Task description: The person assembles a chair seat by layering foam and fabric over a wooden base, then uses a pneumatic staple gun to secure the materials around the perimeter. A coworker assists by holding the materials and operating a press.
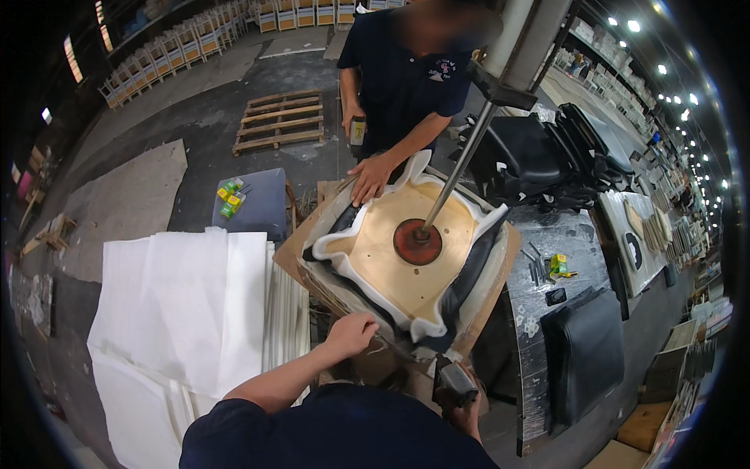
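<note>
The grip of the right hand wraps a staple gun, the left hand's cannot be told; uneven pulling could pucker the white padding around the wooden seat panel beneath the red press disc.

A scuffed dark grey floor stretches back under dim light, a slatted wooden pallet lying on it and a flat greyish sheet spread to the left. Rows of pale-framed chairs stand along the far side. Small bright ceiling lamps run in lines down the right, while narrow glowing openings break the darkness at upper left
</note>
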The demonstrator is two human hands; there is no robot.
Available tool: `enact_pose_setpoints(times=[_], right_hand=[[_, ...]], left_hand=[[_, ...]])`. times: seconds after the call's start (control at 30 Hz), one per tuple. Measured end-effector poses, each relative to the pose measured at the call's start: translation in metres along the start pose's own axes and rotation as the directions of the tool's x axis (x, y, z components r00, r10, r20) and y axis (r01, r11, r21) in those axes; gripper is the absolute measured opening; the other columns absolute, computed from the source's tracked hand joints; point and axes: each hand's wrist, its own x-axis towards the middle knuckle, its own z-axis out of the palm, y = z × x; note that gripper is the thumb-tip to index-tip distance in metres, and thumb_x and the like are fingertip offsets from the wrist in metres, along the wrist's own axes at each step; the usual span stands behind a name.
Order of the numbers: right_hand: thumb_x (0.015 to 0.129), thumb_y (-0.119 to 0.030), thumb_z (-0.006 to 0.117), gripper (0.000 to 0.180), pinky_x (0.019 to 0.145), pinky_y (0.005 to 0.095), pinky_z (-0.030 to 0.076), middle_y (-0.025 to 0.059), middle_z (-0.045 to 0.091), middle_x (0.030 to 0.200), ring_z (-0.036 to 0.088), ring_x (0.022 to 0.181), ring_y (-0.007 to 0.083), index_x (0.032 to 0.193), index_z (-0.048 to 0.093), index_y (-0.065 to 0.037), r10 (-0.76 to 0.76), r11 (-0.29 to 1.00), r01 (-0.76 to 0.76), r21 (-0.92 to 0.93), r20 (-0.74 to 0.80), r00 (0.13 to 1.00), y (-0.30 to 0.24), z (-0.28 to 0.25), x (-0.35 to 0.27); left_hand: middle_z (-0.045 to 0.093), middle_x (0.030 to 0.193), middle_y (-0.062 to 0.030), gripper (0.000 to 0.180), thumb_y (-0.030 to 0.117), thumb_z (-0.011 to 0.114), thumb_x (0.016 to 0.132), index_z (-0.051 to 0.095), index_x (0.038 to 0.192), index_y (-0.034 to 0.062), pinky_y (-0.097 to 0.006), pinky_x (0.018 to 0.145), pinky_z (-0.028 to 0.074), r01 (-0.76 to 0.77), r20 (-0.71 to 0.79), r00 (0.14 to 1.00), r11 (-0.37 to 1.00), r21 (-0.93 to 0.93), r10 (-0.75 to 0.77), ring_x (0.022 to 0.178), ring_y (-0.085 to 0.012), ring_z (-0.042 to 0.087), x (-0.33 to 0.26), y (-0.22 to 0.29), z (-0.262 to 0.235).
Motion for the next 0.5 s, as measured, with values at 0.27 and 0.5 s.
enact_pose_setpoints(times=[0.27,0.5], right_hand=[[0.092,-0.016,0.091,0.068,0.105,0.0384,0.055,0.0195,0.074,0.132,0.07,0.122,0.0239,0.151,0.06,0.001,-0.196,0.931,0.199,-0.306,0.041,0.98,0.003,0.038,0.01],[0.09,-0.026,0.092,0.074,0.102,0.0392,0.056,0.0196,0.077,0.129,0.072,0.118,0.0224,0.148,0.061,0.005,-0.212,0.918,0.191,-0.347,-0.023,0.977,0.025,0.035,0.049]], left_hand=[[0.067,0.114,-0.015,0.022,0.015,0.079,0.09,0.072,0.108,0.0048,-0.046,0.095,0.053,-0.529,-0.182,0.806,0.823,0.205,0.564,0.108,-0.0373,0.065,0.021,0.0,-0.027],[0.062,0.116,-0.0145,0.035,0.012,0.078,0.089,0.068,0.122,0.0069,-0.048,0.092,0.054,-0.606,-0.024,0.783,0.771,0.195,0.622,0.107,-0.0376,0.064,0.04,0.009,0.008]])
